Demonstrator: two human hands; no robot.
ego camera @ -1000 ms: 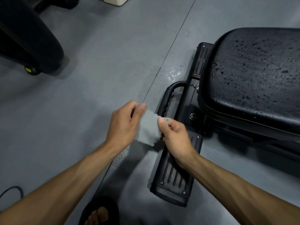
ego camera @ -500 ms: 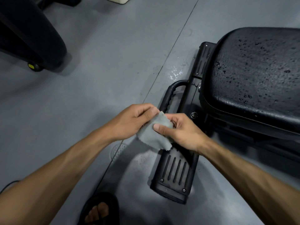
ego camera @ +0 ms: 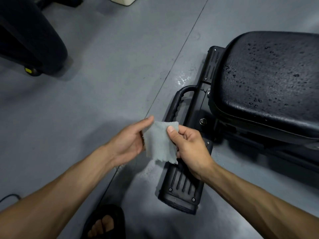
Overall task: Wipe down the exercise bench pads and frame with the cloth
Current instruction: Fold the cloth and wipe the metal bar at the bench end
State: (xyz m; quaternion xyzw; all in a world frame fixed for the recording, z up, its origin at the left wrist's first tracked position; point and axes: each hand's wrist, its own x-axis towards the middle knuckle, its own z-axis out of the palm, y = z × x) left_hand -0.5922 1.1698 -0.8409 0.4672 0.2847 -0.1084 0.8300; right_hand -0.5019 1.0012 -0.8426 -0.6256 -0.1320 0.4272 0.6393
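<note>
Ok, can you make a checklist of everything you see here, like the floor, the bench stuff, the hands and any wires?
Surface: grey floor, wet patch beside the frame.
Job's things: black pad dotted with droplets; black frame with a handle; grey cloth held up, off the bench.
Clutter: white thing at top edge, cannot tell what.
Grippers: left hand and right hand both pinch the cloth.
Cables: black cable at left edge.
Surroundings: dark machine with yellow foot; sandalled foot.

No readable text or labels.
</note>
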